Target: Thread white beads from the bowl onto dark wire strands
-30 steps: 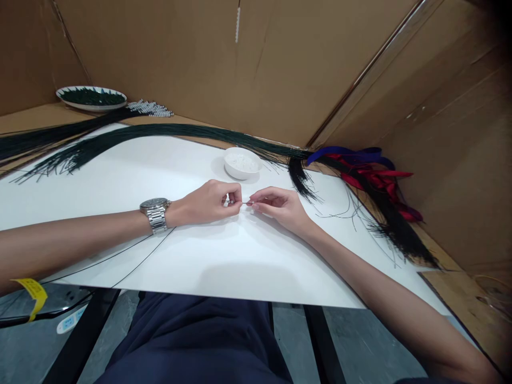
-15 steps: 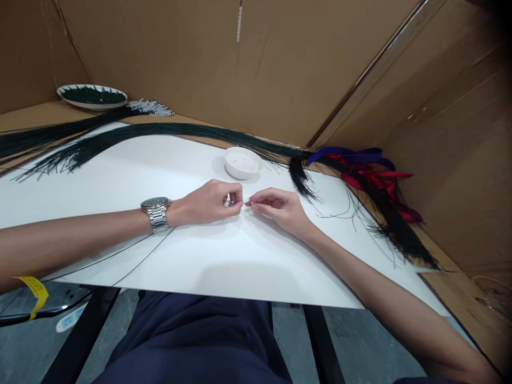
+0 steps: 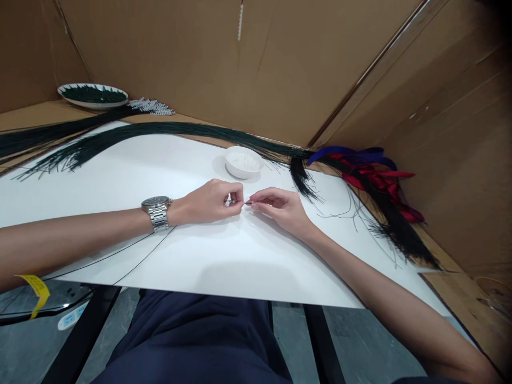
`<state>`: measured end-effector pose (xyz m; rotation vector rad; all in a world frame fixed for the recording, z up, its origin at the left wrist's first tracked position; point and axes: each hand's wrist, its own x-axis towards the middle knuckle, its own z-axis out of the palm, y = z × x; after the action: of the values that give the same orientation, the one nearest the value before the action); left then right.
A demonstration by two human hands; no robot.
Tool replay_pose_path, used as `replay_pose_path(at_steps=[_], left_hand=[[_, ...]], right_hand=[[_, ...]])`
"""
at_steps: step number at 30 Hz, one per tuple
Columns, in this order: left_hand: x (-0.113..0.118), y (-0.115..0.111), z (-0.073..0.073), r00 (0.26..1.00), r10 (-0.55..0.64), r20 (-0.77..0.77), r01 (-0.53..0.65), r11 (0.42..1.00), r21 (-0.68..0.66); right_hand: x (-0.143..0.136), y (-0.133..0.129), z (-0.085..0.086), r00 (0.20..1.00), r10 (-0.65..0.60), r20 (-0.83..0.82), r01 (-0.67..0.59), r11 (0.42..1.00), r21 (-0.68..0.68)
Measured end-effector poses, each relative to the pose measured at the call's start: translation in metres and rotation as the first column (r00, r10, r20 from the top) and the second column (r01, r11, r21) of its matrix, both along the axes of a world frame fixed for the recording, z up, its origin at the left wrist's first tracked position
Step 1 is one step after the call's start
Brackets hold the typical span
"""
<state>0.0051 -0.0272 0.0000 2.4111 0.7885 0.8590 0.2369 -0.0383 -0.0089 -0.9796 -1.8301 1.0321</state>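
My left hand (image 3: 208, 201), a metal watch (image 3: 157, 210) on its wrist, is closed in a pinch over the white board. Thin black cord (image 3: 144, 255) runs from under that wrist towards the board's near edge, and a bit of it with small pale spots shows inside the curled fingers. Just to the right, my right hand (image 3: 280, 209) pinches a tiny dark end of cord at the left fingertips. The fingertips of both hands almost touch; the exact contact is too small to make out. Behind them stands a white bowl (image 3: 244, 173) of small white beads.
A long bundle of dark cords (image 3: 180, 128) lies across the back of the white board (image 3: 248, 250). At the back left are a plate (image 3: 66, 98) of dark green pieces and bead-tipped cords (image 3: 152, 106). Red ribbon (image 3: 380, 184) and blue ribbon (image 3: 352, 155) lie right, by cardboard walls.
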Motion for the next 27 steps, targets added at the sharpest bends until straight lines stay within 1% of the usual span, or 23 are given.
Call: replay_pose_path(at_steps=[7, 13, 17, 27], left_hand=[[-0.0006, 0.0006, 0.0003, 1.000, -0.003, -0.002, 0.003, 1.000, 0.001], [-0.0008, 0.0006, -0.0007, 1.000, -0.024, -0.004, 0.024, 1.000, 0.002], [-0.0009, 0.0001, -0.0001, 1.000, -0.024, -0.008, 0.024, 1.000, 0.003], [-0.0013, -0.0004, 0.0005, 0.999, -0.030, -0.042, 0.031, 0.999, 0.012]], right_hand=[[-0.0026, -0.0012, 0.0005, 1.000, -0.009, -0.001, 0.009, 1.000, 0.006], [-0.0041, -0.0013, -0.0006, 0.999, -0.040, 0.025, 0.038, 0.997, 0.066], [-0.0046, -0.0017, -0.0014, 0.997, -0.056, 0.050, 0.053, 0.996, 0.072], [-0.0052, -0.0023, 0.0006, 0.976, -0.063, 0.211, 0.039, 0.992, 0.118]])
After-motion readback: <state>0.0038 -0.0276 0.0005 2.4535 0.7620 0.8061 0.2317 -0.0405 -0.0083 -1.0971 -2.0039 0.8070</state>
